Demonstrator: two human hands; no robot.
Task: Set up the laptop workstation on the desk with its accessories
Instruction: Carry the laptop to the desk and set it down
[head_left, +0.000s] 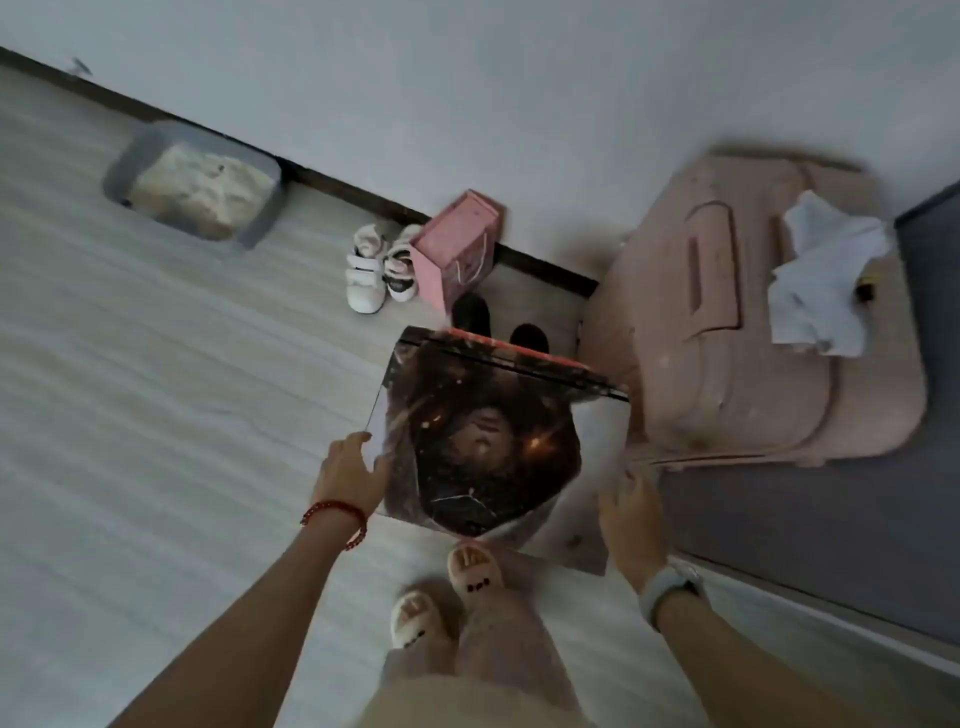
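Note:
I look down at a closed laptop (483, 431) whose lid carries a dark star-patterned skin with a picture on it. It hangs above the floor, in front of my slippered feet (447, 587). My left hand (353, 470), a red bead bracelet on its wrist, grips the laptop's left edge. My right hand (631, 514), a pale watch on its wrist, holds the right near edge. The picture is motion-blurred, and no desk or other accessory is in view.
A pink suitcase (737, 332) with crumpled white paper (826, 270) on top lies on the right, partly on a dark grey mat (831, 540). By the wall stand a pink gift bag (457, 249), small white shoes (376, 270), black shoes (472, 312) and a grey bin (197, 184).

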